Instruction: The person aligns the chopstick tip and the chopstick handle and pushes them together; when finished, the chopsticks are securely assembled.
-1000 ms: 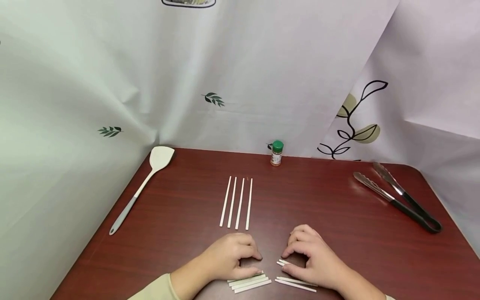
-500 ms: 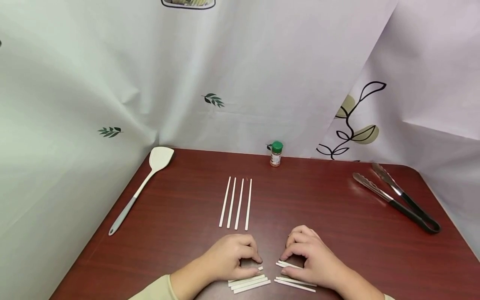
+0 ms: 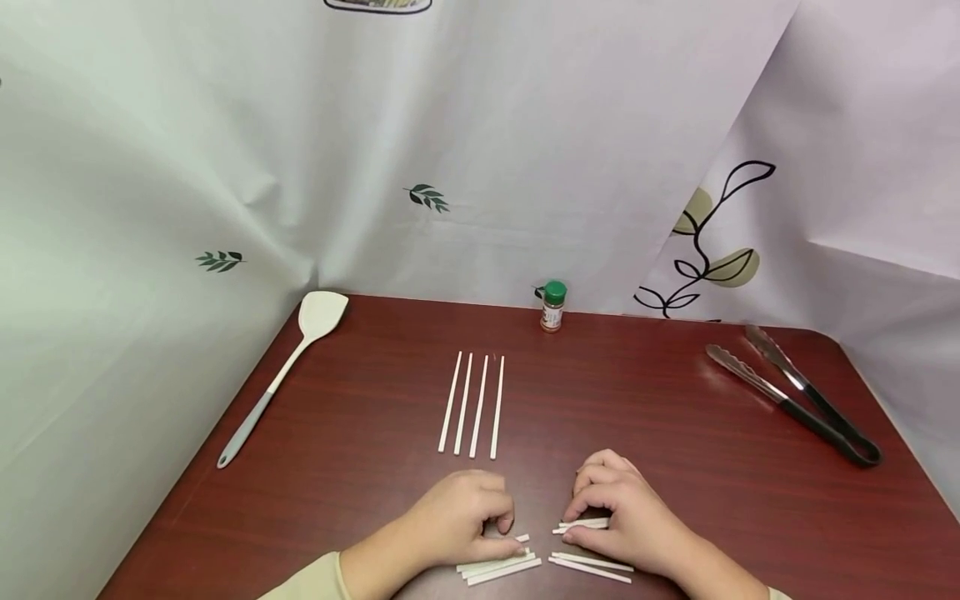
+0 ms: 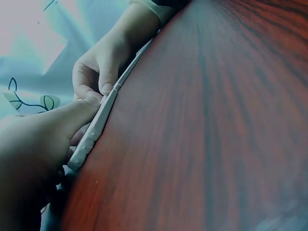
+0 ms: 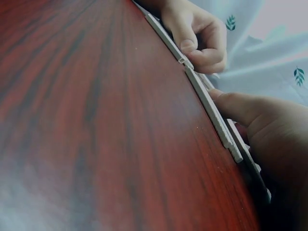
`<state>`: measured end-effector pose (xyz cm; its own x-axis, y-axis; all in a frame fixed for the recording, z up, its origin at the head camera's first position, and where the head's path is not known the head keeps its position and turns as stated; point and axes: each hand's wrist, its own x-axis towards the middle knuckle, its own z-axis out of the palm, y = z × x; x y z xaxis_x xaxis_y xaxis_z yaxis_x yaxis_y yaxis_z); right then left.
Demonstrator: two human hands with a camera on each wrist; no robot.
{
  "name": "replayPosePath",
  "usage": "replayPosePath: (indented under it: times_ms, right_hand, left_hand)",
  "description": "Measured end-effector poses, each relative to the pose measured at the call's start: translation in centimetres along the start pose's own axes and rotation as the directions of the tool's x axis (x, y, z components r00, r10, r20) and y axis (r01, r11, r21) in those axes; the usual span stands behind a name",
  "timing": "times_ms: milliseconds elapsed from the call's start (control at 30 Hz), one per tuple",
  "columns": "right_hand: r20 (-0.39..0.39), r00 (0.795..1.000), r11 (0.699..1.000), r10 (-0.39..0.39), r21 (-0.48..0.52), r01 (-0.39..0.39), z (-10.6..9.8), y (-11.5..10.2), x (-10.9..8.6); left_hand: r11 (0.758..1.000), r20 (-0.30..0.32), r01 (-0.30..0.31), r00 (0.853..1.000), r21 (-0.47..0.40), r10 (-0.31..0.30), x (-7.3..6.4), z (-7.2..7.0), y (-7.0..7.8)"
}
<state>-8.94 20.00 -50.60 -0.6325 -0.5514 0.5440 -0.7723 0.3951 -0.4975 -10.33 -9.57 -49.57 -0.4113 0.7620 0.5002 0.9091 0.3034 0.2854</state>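
Near the front edge, two groups of short white sticks lie end to end in the head view. Over the left group my left hand bends its thumb and fingers around a stick end. My right hand holds short white sticks between thumb and index finger, beside two more sticks nearer the edge. In the right wrist view, the left hand has thumb and index finger close together at the stick ends. The sticks' far ends under both palms are hidden.
Several long white sticks lie in a row beyond the hands. A white spatula lies at the left, metal tongs with black handles at the right. A green-capped spice jar stands at the back of the dark red table.
My left index finger has curled inward, away from the right hand. Between the right thumb and index finger, more of the sticks now shows and one has turned slightly.
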Motion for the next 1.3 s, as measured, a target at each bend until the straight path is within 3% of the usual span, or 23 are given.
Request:
replayPosePath:
  times_ms: [167, 367, 533, 667, 800, 1033, 1133, 1300]
  right_hand:
    - [-0.001, 1.000, 1.000, 0.002, 0.010, -0.002, 0.1, -0.2, 0.0]
    - [-0.001, 1.000, 1.000, -0.004, 0.005, 0.004, 0.1, 0.0, -0.2]
    - [-0.043, 0.997, 0.990, -0.061, 0.128, 0.066, 0.3, 0.2, -0.2]
    - [-0.070, 0.997, 0.973, 0.021, 0.232, -0.004, 0.3, 0.0, -0.2]
    - [-0.067, 0.992, 0.972, 0.110, 0.216, -0.093, 0.2, -0.3, -0.2]
    - [-0.038, 0.998, 0.983, 0.042, 0.183, -0.034, 0.2, -0.2, -0.2]
    - [-0.038, 0.999, 0.982, -0.002, 0.189, 0.009, 0.3, 0.0, -0.2]
    - [-0.068, 0.996, 0.974, -0.066, 0.211, 0.079, 0.4, 0.2, -0.1]
  left_hand:
    - [0.999, 0.039, 0.033, 0.999, -0.013, -0.033, 0.0, -0.1, 0.4]
    - [0.988, 0.072, 0.027, 0.997, 0.149, -0.038, 0.5, -0.4, 1.2]
    - [0.978, 0.096, 0.009, 0.995, 0.207, -0.030, 0.5, -0.3, 1.5]
    - [0.975, 0.091, 0.011, 0.995, 0.223, -0.032, 0.2, -0.1, 1.3]
    - [0.975, 0.060, 0.074, 0.994, 0.210, -0.089, 0.1, 0.2, 1.1]
    - [0.979, -0.020, 0.197, 0.980, 0.054, -0.196, 0.3, 0.3, 1.0]
    - [0.977, -0.023, 0.213, 0.977, 0.006, -0.213, 0.4, 0.3, 1.0]
    - [0.984, -0.032, 0.176, 0.984, -0.037, -0.177, 0.5, 0.5, 0.7]
